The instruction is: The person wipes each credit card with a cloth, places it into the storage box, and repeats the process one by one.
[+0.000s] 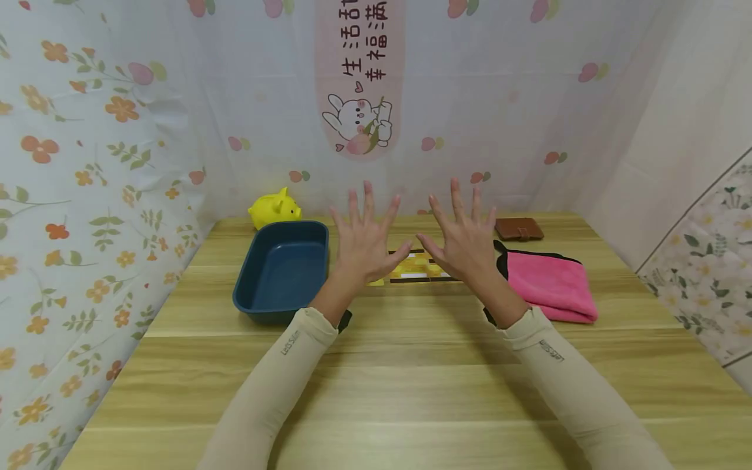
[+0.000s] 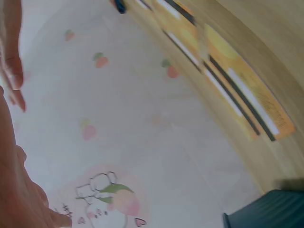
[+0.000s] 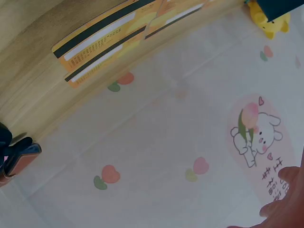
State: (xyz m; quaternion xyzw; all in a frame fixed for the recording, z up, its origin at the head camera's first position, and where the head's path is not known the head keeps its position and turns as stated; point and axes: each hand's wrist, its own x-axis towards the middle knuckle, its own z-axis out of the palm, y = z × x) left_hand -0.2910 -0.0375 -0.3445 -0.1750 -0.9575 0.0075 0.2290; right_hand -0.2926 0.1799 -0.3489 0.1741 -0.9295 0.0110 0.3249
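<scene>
Both hands are raised over the far half of the table, backs toward the head camera, fingers straight and spread. The left hand (image 1: pixel 365 248) is just right of a dark blue bin (image 1: pixel 288 274) and holds nothing. Level with it, the right hand (image 1: pixel 468 247) is also bare, to the left of a folded pink cloth (image 1: pixel 552 284) with black trim. Several yellow-orange cards (image 1: pixel 410 267) with black and white stripes lie flat beyond the hands, partly hidden by them in the head view. The wrist views show these cards (image 2: pixel 251 95) laid out in rows.
A yellow piggy bank (image 1: pixel 273 209) stands behind the bin at the back left. Toward the back right lies a brown wallet (image 1: pixel 519 228) with a strap. Patterned fabric (image 1: pixel 258 98) hangs along the table's back and sides.
</scene>
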